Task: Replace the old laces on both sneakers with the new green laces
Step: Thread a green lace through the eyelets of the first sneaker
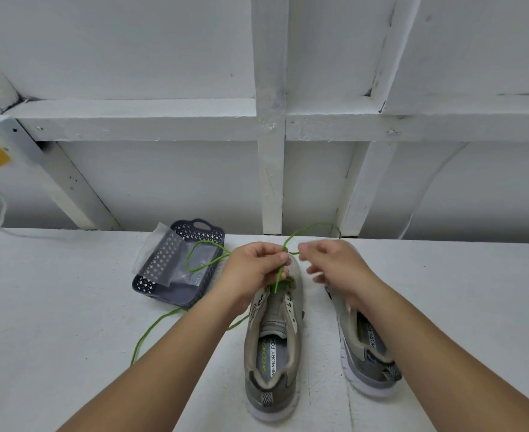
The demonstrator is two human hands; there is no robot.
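White table [70, 307], left hand [250, 269] pinching lace [201, 263].

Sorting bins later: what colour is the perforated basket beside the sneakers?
Dark bluish grey basket, with a diamond cut-out pattern; the head view shows it.

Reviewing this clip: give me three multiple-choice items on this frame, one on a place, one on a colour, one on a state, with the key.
1. Where is the basket?
A. Left of both sneakers
B. Between the sneakers
C. Right of both sneakers

2. What colour is the lace being handled?
A. White
B. Green
C. Black

3. What is the left hand doing?
A. Lying flat on the table
B. Pinching the lace
C. Holding the basket

Key:
1 A, the basket sits left of the left sneaker and right sneaker.
2 B, the lace is bright green.
3 B, the left hand pinches it above the left sneaker.
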